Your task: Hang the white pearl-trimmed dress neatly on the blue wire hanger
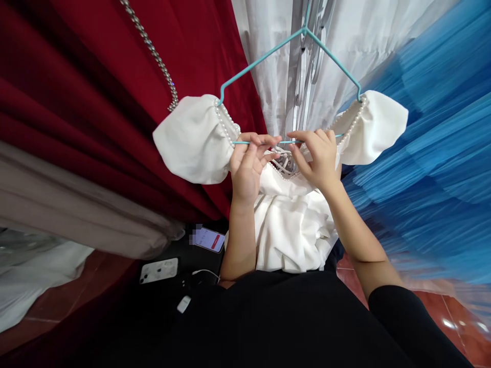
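A white dress (295, 230) with puffed sleeves and pearl-beaded edges hangs from a thin turquoise hanger (264, 50). The hanger's shoulders pass inside the beaded openings of the left sleeve (194, 140) and the right sleeve (379, 128). At the middle of the hanger's lower bar, my left hand (249, 166) grips the bar between thumb and bent fingers. My right hand (316, 156) pinches the same bar a little further right, fingertips close to the left ones. Below both hands, white cord loops show at the dress's neckline, partly covered.
Red fabric (184, 46) hangs at left with a beaded strand (153, 51) before it. Blue tulle (433, 153) fills the right side; white garments (264, 66) hang behind the hanger. Two phones, one lit (209, 239) and one white (159, 271), lie on a dark surface lower left.
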`<state>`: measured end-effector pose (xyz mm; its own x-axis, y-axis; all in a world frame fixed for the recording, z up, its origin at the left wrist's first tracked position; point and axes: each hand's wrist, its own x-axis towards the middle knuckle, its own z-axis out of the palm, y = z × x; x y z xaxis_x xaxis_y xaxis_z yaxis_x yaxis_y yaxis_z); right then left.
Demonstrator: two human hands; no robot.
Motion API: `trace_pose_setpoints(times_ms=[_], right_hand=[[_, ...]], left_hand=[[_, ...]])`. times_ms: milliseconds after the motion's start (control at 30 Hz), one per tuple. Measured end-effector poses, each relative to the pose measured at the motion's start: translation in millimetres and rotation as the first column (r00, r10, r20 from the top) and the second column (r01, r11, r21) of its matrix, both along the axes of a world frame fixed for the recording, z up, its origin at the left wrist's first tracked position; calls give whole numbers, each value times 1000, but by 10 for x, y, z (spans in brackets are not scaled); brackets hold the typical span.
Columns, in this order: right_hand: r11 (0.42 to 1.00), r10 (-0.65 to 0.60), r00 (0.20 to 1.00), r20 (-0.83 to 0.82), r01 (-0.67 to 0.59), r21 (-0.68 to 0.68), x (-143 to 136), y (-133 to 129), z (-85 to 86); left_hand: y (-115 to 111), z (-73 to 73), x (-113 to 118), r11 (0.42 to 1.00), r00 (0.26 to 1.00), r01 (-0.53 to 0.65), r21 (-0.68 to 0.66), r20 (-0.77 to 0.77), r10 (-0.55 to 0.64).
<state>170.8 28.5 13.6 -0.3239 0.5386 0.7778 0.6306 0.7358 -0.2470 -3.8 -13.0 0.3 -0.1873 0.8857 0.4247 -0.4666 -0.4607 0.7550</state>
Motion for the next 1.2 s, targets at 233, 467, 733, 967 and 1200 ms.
trace_pose_setpoints(times_ms=[233,467,733,967,1200], right_hand=[[998,-60,993,-99,63,28,-88,-49,-52],[995,-73,996,-47,76,58,-38,-22,-40],[994,-104,994,-21,105,41,53,6,-49],[995,-93,994,-60,95,30,-14,5,-72],[999,54,987,-154,-54,4,-118,-87,-65]], left_hand=[[-393,267,-43,899,864,-423,118,-248,439],[28,425,-396,642,603,-607,468,-255,756],[529,481,-876,772,706,-598,218,-313,635],[580,-8,-1296,660,628,-708,253,-204,751],[378,-443,-1173,683,620,-714,157,-314,719]])
